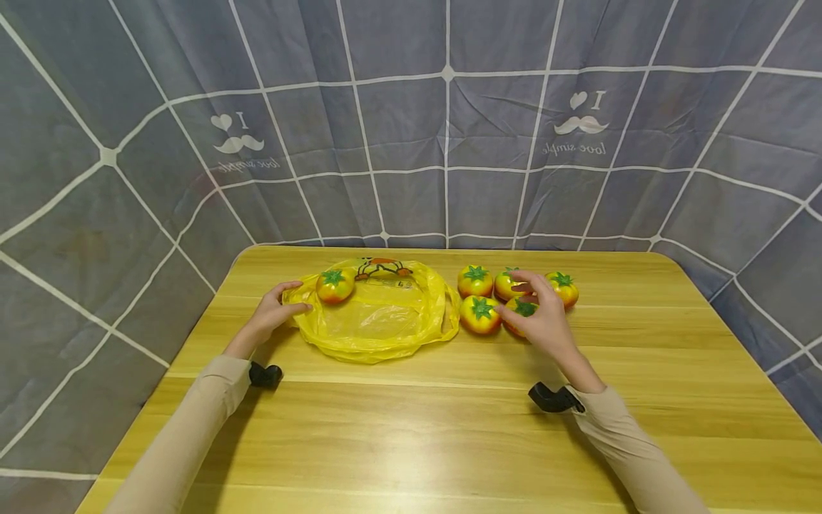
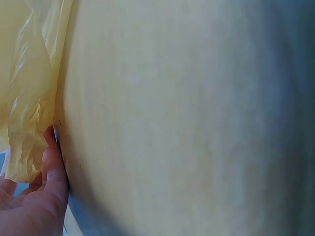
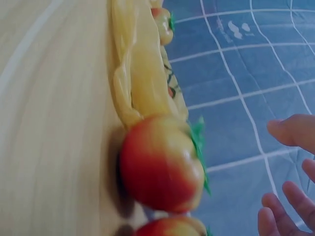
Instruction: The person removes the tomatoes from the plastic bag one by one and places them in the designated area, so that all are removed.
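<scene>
A yellow plastic bag (image 1: 379, 314) lies spread on the table, its rim forming a rough oval. One tomato (image 1: 335, 286), yellow-red with a green star-shaped top, rests at its upper left part. At the bag's left edge my left hand (image 1: 272, 314) holds the plastic between thumb and fingers; the left wrist view shows the crumpled bag edge (image 2: 29, 147) within the hand. Over a group of several tomatoes right of the bag hovers my right hand (image 1: 546, 318), thumb and fingers spread, partly hiding some of them. The right wrist view shows it apart from the nearest tomato (image 3: 162, 164).
The front-left tomato (image 1: 480, 315) of the group sits close to the bag's right handle. A wooden table (image 1: 411, 428) carries everything. Behind it hangs a grey curtain (image 1: 411, 143) with white lines.
</scene>
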A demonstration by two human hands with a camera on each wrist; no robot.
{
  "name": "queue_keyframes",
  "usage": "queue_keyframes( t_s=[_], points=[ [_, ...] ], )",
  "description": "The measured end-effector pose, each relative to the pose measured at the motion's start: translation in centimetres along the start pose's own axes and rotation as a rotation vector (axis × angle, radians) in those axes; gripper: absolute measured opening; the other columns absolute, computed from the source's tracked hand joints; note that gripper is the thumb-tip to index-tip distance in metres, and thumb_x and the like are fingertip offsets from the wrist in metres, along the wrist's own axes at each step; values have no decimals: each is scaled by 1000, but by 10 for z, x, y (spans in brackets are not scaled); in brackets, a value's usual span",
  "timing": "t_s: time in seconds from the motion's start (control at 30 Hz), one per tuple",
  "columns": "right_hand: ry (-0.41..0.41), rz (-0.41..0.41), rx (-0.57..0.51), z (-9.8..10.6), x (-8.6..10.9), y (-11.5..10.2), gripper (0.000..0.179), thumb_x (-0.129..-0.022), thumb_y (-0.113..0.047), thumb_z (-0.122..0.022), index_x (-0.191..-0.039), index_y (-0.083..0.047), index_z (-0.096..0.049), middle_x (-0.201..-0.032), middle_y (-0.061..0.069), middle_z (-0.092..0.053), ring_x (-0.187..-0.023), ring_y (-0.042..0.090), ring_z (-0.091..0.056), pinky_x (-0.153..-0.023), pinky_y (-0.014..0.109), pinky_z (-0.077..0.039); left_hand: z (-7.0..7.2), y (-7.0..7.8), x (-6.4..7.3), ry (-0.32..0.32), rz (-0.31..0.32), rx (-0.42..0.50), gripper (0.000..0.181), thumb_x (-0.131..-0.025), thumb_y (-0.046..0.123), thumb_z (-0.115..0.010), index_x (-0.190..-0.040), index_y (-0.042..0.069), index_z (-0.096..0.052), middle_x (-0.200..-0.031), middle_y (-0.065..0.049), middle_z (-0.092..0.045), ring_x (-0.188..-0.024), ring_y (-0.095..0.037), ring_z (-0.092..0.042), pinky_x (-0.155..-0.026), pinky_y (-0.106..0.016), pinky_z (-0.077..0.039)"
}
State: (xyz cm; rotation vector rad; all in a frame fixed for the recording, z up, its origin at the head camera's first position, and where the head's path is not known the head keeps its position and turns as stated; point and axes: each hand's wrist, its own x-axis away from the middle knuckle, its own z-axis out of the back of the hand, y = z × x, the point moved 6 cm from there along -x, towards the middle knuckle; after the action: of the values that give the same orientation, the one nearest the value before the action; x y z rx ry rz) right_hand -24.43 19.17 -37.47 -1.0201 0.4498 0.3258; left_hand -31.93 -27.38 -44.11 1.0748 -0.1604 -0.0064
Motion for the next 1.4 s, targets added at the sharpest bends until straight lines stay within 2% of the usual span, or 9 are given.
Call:
queue_keyframes(
  t_s=[0.3, 0.47, 0.57, 0.7, 0.9, 1.03, 1.2, 1.27, 1.4],
  points=[
    [-12, 25, -33, -29, -2, -13, 53, -75, -2, -79, -124, 1, -58, -118, 22, -59, -100, 34, -58, -84, 44, -55, 1, 0, 0, 8, -6, 2, 70, -87, 12, -66, -146, -4, -30, -157, -28, -15, -145, -40, -12, -115, -50, -26],
    [-4, 52, -78, -39, -3, -38, 51, -73, 7, -77, -119, 10, -58, -111, 27, -58, -96, 43, -59, -82, 56, -52, 0, -1, 0, 8, 0, 5, 70, -87, 12, -65, -146, -3, -30, -157, -27, -15, -145, -40, -14, -114, -50, -27],
    [-21, 52, -94, -47, -4, -51, 49, -73, 7, -77, -118, 10, -58, -111, 29, -58, -97, 43, -60, -82, 57, -51, 0, -1, 0, 11, 3, 2, 70, -87, 12, -65, -146, -3, -31, -157, -27, -15, -145, -40, -13, -115, -50, -25],
    [-63, 36, -105, -66, -8, -46, 51, -75, 2, -78, -122, 5, -58, -116, 26, -57, -101, 39, -59, -85, 55, -51, 0, -1, 0, 12, 6, 4, 70, -87, 12, -66, -146, -3, -30, -157, -27, -15, -145, -40, -13, -115, -50, -26],
    [-88, 69, -163, -92, -11, -42, 50, -75, -3, -80, -121, 0, -60, -113, 19, -60, -101, 36, -59, -84, 50, -52, 0, -1, 0, 5, 14, 0, 70, -88, 13, -65, -147, -1, -30, -158, -26, -13, -145, -40, -13, -112, -48, -30],
    [-87, 82, -205, -105, -12, -46, 49, -75, -5, -80, -120, -1, -60, -114, 15, -61, -101, 35, -60, -83, 47, -54, 1, -3, -1, 6, 17, -18, 70, -88, 14, -65, -147, 0, -30, -157, -25, -16, -143, -38, -20, -104, -34, -40],
    [-92, 79, -231, -120, -16, -52, 48, -76, -5, -79, -120, -2, -60, -115, 16, -61, -103, 39, -59, -85, 48, -53, 1, -3, -2, 16, 4, -9, 69, -88, 14, -66, -146, -1, -32, -155, -26, -22, -130, -35, -37, -76, -10, -44],
    [-102, 69, -246, -125, -19, -55, 47, -77, -5, -78, -120, -3, -60, -115, 16, -60, -104, 39, -58, -86, 50, -52, 1, -3, -2, 19, -1, 3, 69, -88, 13, -66, -146, -1, -32, -154, -27, -24, -125, -34, -41, -71, -8, -45],
    [-119, 71, -257, -134, -23, -63, 48, -78, -6, -77, -122, -3, -59, -116, 16, -59, -104, 37, -58, -86, 50, -52, 1, -4, -3, 22, 0, 1, 69, -87, 12, -66, -146, -2, -32, -154, -27, -23, -132, -36, -36, -72, -6, -43]
  ],
)
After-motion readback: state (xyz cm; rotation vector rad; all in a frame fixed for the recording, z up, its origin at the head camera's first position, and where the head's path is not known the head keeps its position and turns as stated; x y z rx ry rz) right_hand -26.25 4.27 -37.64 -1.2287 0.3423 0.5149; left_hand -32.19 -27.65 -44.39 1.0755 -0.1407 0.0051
